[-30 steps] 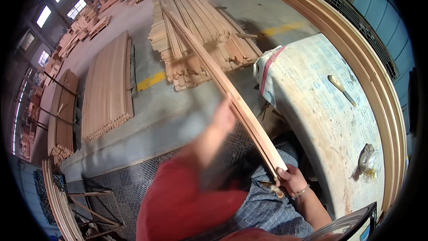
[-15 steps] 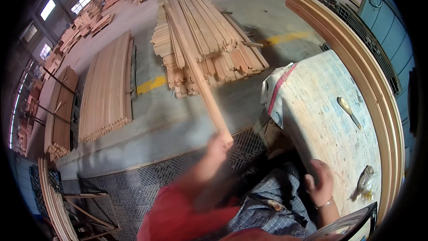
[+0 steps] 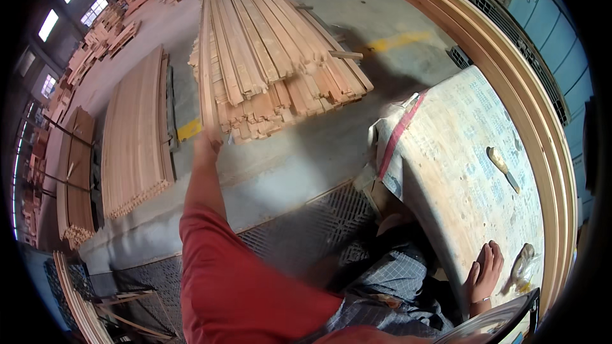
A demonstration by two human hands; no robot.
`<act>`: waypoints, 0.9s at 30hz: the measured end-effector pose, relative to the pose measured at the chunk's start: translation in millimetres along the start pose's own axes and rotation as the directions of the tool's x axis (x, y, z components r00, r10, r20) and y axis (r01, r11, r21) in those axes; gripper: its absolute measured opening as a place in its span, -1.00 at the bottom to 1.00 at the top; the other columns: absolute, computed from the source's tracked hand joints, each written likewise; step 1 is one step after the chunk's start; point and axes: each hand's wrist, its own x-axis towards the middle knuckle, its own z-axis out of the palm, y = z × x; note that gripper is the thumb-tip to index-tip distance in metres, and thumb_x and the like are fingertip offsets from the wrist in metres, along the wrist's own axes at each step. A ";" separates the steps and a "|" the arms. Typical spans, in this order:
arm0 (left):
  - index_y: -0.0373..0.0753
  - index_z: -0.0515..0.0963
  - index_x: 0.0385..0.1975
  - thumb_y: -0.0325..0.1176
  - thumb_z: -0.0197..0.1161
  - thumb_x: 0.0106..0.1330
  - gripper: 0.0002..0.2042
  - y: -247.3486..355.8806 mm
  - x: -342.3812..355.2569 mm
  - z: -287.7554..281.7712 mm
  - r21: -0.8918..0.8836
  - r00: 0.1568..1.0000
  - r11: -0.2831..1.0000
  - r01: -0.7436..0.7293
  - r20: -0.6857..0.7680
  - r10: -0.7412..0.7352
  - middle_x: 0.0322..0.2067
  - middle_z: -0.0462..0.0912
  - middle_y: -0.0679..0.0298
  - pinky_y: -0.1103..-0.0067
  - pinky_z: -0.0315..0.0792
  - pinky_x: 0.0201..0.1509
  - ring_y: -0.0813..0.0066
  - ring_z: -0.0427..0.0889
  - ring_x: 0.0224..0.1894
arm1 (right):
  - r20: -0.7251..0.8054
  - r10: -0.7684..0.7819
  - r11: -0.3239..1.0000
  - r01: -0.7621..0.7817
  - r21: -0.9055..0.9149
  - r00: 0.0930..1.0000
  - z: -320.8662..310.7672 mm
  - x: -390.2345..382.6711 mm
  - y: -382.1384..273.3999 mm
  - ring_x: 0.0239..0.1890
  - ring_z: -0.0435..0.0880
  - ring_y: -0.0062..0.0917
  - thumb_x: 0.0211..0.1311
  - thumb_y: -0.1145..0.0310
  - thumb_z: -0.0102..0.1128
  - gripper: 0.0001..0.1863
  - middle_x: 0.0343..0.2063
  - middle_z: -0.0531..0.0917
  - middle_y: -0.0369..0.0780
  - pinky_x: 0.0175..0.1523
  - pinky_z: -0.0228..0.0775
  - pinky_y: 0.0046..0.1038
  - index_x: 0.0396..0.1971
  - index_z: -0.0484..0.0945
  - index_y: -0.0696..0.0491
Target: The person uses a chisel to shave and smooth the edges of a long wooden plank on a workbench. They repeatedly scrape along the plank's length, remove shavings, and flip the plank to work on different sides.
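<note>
My left arm, in a red sleeve, reaches far forward. My left hand (image 3: 211, 141) is closed around the near end of a long wooden strip (image 3: 207, 83), which lies lengthwise along the left side of a large stack of wooden strips (image 3: 268, 44). The grip itself is slightly blurred. My right hand (image 3: 486, 274) lies flat with fingers stretched on a cloth-covered table (image 3: 440, 172), holding nothing. Close beside it is a crumpled clear plastic bag (image 3: 524, 264). Farther up the table rests a knife (image 3: 503, 169) with a pale yellowish handle.
Long wooden boards (image 3: 510, 83) run along the table's right side. Left of the big stack are a second stack (image 3: 137, 134) and a third bundle (image 3: 76, 165). A wooden frame (image 3: 137, 312) stands at the lower left, beside black patterned matting (image 3: 306, 223).
My left hand has moved forward and left with the wooden strip, bringing it to the stack's left side. My right hand has slid from the table's edge farther onto its top.
</note>
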 end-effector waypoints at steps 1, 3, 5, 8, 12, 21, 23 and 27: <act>-0.23 0.50 -0.25 -0.16 0.16 0.41 -0.76 -13.8 6.0 -7.3 0.007 0.999 1.000 0.027 -0.038 -0.027 -0.55 0.53 0.28 0.63 0.31 -0.72 0.51 0.44 -0.69 | 0.003 -0.002 1.000 0.002 0.006 1.000 -1.2 1.7 -2.3 0.24 0.35 0.01 0.34 0.14 -0.09 -0.47 0.19 0.40 0.08 0.34 0.11 -0.06 0.17 0.39 0.19; -0.15 0.49 -0.32 -0.16 0.17 0.40 -0.80 -49.3 26.2 -30.5 -0.078 0.997 0.994 0.078 0.032 -0.076 -0.58 0.49 0.37 0.63 0.30 -0.72 0.54 0.41 -0.71 | 0.021 -0.008 1.000 0.008 -0.030 1.000 -1.2 6.1 -5.0 0.24 0.34 0.01 0.37 0.10 -0.12 -0.45 0.19 0.40 0.09 0.33 0.10 -0.05 0.18 0.38 0.19; -0.11 0.47 -0.37 -0.12 0.19 0.38 -0.79 -79.1 37.0 -33.4 -0.131 0.991 0.984 0.122 0.066 -0.114 -0.61 0.44 0.40 0.67 0.21 -0.75 0.60 0.33 -0.76 | 0.026 -0.020 0.999 0.021 -0.044 0.999 0.8 7.2 -2.5 0.23 0.34 0.02 0.38 0.10 -0.14 -0.45 0.19 0.39 0.10 0.33 0.10 -0.05 0.18 0.38 0.19; -0.08 0.45 -0.43 -0.07 0.19 0.36 -0.75 -77.8 23.7 -0.2 0.107 0.987 0.990 0.088 0.122 -0.101 -0.64 0.39 0.42 0.69 0.09 -0.76 0.64 0.25 -0.79 | 0.034 0.002 0.999 0.000 -0.047 0.999 -1.0 3.0 -1.2 0.23 0.34 0.03 0.39 0.11 -0.15 -0.46 0.18 0.39 0.10 0.32 0.10 -0.04 0.19 0.36 0.19; -0.10 0.47 -0.42 -0.05 0.24 0.35 -0.73 -47.7 50.0 8.2 0.269 0.980 0.951 0.154 -0.166 -0.111 -0.68 0.38 0.40 0.64 0.17 -0.80 0.56 0.27 -0.83 | 0.034 -0.020 0.999 0.021 -0.031 0.999 0.5 7.1 -2.4 0.20 0.35 0.05 0.39 0.15 -0.15 -0.46 0.17 0.37 0.13 0.30 0.14 -0.04 0.21 0.34 0.20; -0.07 0.46 -0.41 0.02 0.17 0.36 -0.71 -80.7 -3.0 16.4 -0.118 0.991 0.993 -0.009 -0.131 -0.007 -0.63 0.38 0.42 0.62 0.36 -0.55 0.52 0.40 -0.62 | 0.062 0.020 1.000 -0.019 -0.007 0.998 1.2 3.4 -3.2 0.30 0.28 -0.01 0.42 0.25 -0.17 -0.50 0.23 0.30 0.10 0.38 0.13 -0.13 0.25 0.31 0.23; -0.07 0.47 -0.42 0.06 0.13 0.37 -0.67 -75.6 -14.0 12.6 -0.033 0.987 0.998 0.045 -0.155 -0.050 -0.64 0.37 0.45 0.63 0.32 -0.57 0.56 0.38 -0.64 | 0.041 0.048 0.997 -0.050 0.062 0.998 7.6 1.8 -3.9 0.31 0.27 -0.04 0.44 0.26 -0.20 -0.50 0.25 0.27 0.10 0.39 0.16 -0.15 0.25 0.30 0.24; -0.06 0.46 -0.48 0.07 0.04 0.43 -0.64 -72.3 29.9 14.8 0.142 0.999 0.990 0.012 -0.041 -0.007 -0.68 0.33 0.46 0.61 0.14 -0.70 0.62 0.30 -0.71 | 0.069 0.104 0.993 -0.107 0.048 0.992 -0.5 2.9 -19.8 0.35 0.23 -0.06 0.47 0.26 -0.23 -0.49 0.28 0.22 0.09 0.41 0.16 -0.18 0.27 0.26 0.26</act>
